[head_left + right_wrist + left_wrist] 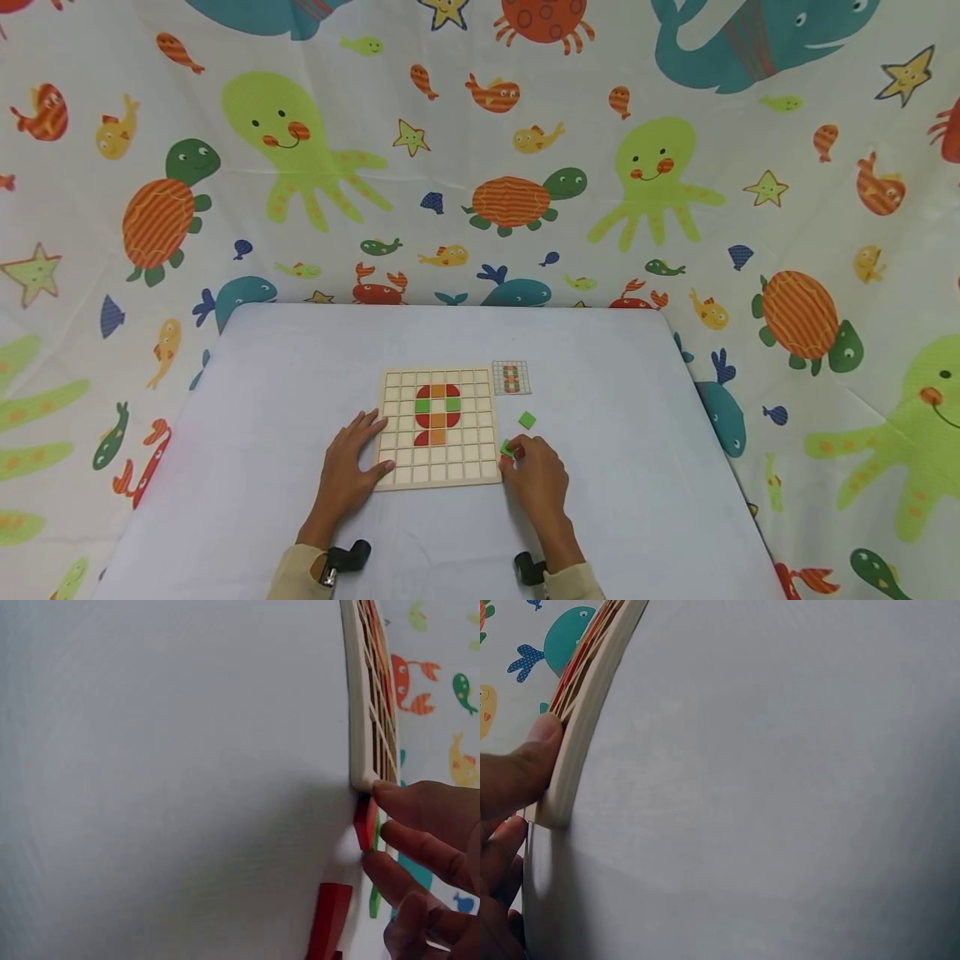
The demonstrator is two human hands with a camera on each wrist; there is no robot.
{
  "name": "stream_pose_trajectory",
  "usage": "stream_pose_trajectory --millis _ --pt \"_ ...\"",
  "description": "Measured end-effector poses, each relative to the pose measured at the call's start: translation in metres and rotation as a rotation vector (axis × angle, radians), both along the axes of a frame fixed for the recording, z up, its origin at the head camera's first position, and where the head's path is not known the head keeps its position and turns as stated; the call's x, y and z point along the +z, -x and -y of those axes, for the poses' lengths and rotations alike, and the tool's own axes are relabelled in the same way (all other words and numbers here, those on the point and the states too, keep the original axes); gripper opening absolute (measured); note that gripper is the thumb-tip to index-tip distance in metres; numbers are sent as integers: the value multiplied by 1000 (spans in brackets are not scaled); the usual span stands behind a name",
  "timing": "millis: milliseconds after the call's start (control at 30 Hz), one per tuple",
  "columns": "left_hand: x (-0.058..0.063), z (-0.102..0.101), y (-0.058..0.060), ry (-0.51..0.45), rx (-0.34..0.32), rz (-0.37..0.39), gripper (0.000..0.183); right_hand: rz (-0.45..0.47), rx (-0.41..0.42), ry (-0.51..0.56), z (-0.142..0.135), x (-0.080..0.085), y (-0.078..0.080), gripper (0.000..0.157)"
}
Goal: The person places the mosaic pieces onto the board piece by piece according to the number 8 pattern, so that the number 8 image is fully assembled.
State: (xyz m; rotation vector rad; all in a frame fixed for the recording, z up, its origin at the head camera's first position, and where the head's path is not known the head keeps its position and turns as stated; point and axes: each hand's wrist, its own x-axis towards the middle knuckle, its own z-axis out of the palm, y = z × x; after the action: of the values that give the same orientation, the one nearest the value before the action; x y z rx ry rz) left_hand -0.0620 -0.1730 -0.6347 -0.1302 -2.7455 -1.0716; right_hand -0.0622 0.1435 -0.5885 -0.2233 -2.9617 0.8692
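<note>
A wooden grid board (401, 479) lies on the table with red, orange and green tiles set in a pattern near its middle. My left hand (348, 467) rests at the board's left side, fingers spread along the edge; its thumb (544, 739) presses the frame. Just off the board's lower right corner, my right hand (538, 479) pinches a red tile (365, 823) between thumb and fingers. A green tile (507, 448) lies right by those fingertips, and another green tile (527, 420) lies farther back. Another red piece (330, 919) shows below the hand in the right wrist view.
A small pattern card (512, 377) with a printed grid lies beside the board's upper right corner. White cloth covers the table (622, 400). Behind it hangs a curtain (480, 108) printed with sea animals.
</note>
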Motion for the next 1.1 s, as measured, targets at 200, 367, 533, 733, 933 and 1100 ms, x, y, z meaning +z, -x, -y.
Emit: stream_pose_trajectory --millis 200,367,533,733,933,1100 --pt "1 0 1 -2 2 14 76 -17 19 -13 -4 3 -4 25" --pt "2 -1 0 2 3 13 76 -15 -2 -14 -12 6 -5 27" --pt "1 0 1 0 4 15 75 39 -2 -18 -16 5 -6 29" --pt "1 0 -1 -5 3 10 75 47 5 -9 -21 -1 -6 24" --pt "-1 0 -1 5 4 -1 74 0 24 -45 -24 -3 -6 13" --pt "-1 0 -1 6 6 0 75 -41 8 -13 -22 -2 -5 5"
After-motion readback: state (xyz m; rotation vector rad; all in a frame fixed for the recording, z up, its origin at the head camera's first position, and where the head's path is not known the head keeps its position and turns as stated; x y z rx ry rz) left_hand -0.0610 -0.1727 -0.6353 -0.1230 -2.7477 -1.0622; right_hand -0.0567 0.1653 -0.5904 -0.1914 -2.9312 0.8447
